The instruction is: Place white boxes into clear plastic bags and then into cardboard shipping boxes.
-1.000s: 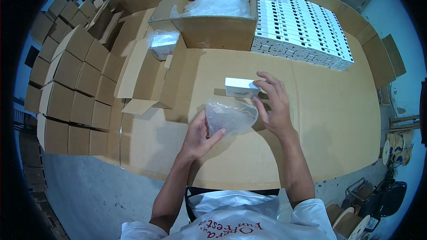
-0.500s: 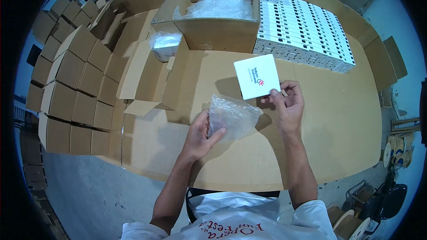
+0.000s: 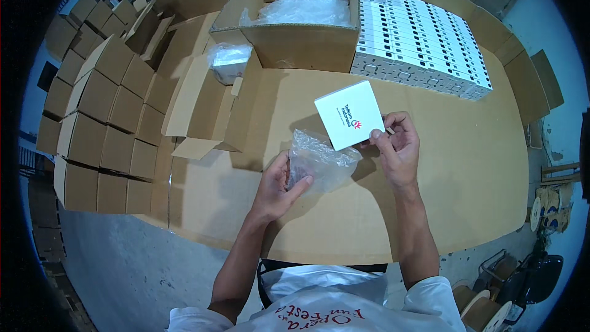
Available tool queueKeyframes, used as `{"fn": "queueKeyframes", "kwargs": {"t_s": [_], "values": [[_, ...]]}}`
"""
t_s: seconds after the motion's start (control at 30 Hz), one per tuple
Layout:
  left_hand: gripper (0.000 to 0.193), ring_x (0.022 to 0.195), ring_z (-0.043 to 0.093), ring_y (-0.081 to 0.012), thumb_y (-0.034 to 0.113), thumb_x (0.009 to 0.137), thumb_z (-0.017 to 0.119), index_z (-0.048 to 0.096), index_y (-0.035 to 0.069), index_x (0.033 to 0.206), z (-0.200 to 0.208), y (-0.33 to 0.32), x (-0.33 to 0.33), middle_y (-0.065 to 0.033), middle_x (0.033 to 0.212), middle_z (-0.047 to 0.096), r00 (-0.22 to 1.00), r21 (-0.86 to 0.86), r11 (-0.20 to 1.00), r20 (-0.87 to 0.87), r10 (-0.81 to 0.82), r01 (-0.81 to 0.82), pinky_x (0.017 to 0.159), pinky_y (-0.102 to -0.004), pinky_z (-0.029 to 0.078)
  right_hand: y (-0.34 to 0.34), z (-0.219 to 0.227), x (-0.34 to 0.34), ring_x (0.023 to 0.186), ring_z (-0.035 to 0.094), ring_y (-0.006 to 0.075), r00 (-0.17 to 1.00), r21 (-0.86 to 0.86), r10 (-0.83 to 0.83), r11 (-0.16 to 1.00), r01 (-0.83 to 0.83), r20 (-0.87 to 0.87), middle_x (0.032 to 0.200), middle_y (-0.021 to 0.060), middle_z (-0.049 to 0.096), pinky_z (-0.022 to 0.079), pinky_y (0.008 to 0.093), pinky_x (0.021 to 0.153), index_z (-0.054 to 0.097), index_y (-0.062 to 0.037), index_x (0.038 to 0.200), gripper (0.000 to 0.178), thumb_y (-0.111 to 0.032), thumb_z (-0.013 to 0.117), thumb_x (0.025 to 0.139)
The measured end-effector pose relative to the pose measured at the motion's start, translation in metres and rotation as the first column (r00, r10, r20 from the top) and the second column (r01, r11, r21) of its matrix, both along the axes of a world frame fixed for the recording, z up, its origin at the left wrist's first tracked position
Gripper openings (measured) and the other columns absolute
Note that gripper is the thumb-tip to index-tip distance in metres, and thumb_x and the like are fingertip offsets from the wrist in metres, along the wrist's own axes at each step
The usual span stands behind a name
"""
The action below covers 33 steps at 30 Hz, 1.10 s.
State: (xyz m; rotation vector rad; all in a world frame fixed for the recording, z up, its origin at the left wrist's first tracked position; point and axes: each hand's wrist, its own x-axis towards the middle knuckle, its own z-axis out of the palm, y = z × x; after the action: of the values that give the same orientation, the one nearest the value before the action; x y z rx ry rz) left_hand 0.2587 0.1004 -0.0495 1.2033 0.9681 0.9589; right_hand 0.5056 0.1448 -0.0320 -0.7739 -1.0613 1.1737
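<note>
Between thumb and fingers, my left hand (image 3: 278, 185) grips a clear plastic bag (image 3: 322, 163), which hangs out to the right with its upper edge loose. My right hand (image 3: 396, 147) pinches a flat white square box (image 3: 350, 114) by its lower right corner. The box is tilted, its printed top facing up, and its lower corner overlaps the bag's upper edge from my view. Whether that corner is inside the bag's mouth I cannot tell. Ahead and left, an open brown carton (image 3: 206, 110) has a plastic-wrapped white box (image 3: 230, 63) at its far end.
A larger open carton (image 3: 295, 47) full of clear plastic bags (image 3: 304, 9) stands at the back. Right of it, rows of white boxes (image 3: 424, 46) are packed together. Stacked brown cartons (image 3: 104, 141) line the left side. Cardboard (image 3: 467, 178) covers the table, with raised edges at the back.
The white box has turned in my right hand and swung down to the left, its lower corner now over the bag's edge. My left hand has stayed in place with the bag.
</note>
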Motion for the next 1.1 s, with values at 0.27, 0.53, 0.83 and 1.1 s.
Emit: {"fn": "queueKeyframes", "kwargs": {"t_s": [0.27, 0.53, 0.83, 1.1], "values": [[0.038, 0.107, 0.060, -0.0124, -0.004, 0.090, 0.066, 0.052, -0.002, 0.125, 0.002, -0.001, 0.002, -0.0054, 0.114, 0.063, 0.999, 0.027, 0.999, 0.007, 0.035, -0.035, 0.095, -0.0298, 0.048, -0.002, 0.006, 0.002, 0.093, 0.067, 0.0168, 0.995, 0.006, -0.033, 0.999, 0.032, 0.090, 0.105, 0.0121, 0.059, 0.062, 0.0281, 0.072, 0.047, -0.0017, 0.102, 0.020, 0.001, 0.063, 0.092], [0.038, 0.107, 0.060, -0.0124, -0.003, 0.091, 0.066, 0.053, -0.002, 0.126, 0.002, 0.000, 0.001, -0.0063, 0.114, 0.062, 0.999, 0.034, 0.999, -0.033, 0.033, -0.032, 0.094, -0.0295, 0.049, -0.007, 0.012, 0.003, 0.090, 0.063, 0.0136, 0.987, -0.003, 0.074, 0.997, -0.075, 0.141, 0.103, 0.0104, 0.059, 0.058, 0.0275, 0.071, 0.049, -0.0017, 0.103, 0.018, 0.003, 0.062, 0.091], [0.040, 0.111, 0.059, -0.0139, -0.002, 0.092, 0.065, 0.050, -0.003, 0.128, 0.004, 0.000, 0.002, -0.0089, 0.118, 0.062, 0.999, 0.022, 1.000, -0.027, 0.022, -0.021, 0.097, -0.0303, 0.048, -0.007, 0.011, 0.006, 0.088, 0.060, 0.0119, 0.968, -0.021, 0.137, 0.991, -0.136, 0.212, 0.100, 0.0082, 0.059, 0.054, 0.0274, 0.076, 0.050, -0.0029, 0.101, 0.018, 0.001, 0.064, 0.090], [0.043, 0.115, 0.059, -0.0166, 0.001, 0.093, 0.064, 0.047, -0.005, 0.133, 0.004, 0.001, 0.002, -0.0119, 0.121, 0.061, 1.000, -0.065, 0.998, -0.022, 0.017, -0.018, 0.098, -0.0336, 0.049, -0.006, 0.008, 0.007, 0.090, 0.059, 0.0113, 0.965, -0.016, 0.132, 0.991, -0.132, 0.225, 0.097, 0.0062, 0.060, 0.053, 0.0284, 0.079, 0.051, -0.0042, 0.100, 0.019, -0.002, 0.066, 0.090]]}}
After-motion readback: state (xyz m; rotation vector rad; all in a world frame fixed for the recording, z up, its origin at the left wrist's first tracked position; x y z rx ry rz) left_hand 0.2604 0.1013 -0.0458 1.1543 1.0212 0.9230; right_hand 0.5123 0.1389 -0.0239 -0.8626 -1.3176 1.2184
